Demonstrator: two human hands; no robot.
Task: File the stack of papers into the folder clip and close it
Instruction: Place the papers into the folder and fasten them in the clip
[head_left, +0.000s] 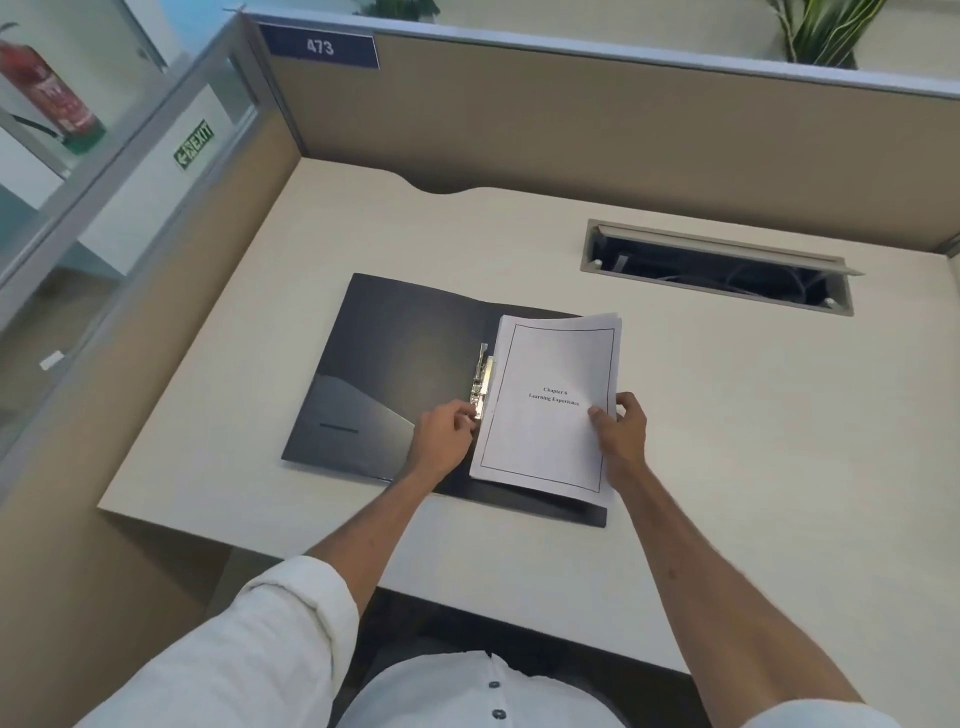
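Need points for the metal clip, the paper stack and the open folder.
metal clip (482, 382), head view, on the middle of its silver bar.
paper stack (550, 436), head view, on the blank lower part of the top sheet.
folder (395, 353), head view, on the bare inside of the left cover.

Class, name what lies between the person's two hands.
In the head view, the stack of papers lies between the left hand and right hand.

- Folder (395, 364): dark plastic, slight sheen.
- Clip (482, 384): shiny metal.
- Stack of papers (550, 410): matt white paper.
- Desk (727, 415): smooth, pale laminate.
- Sleeve (249, 649): white woven cloth.
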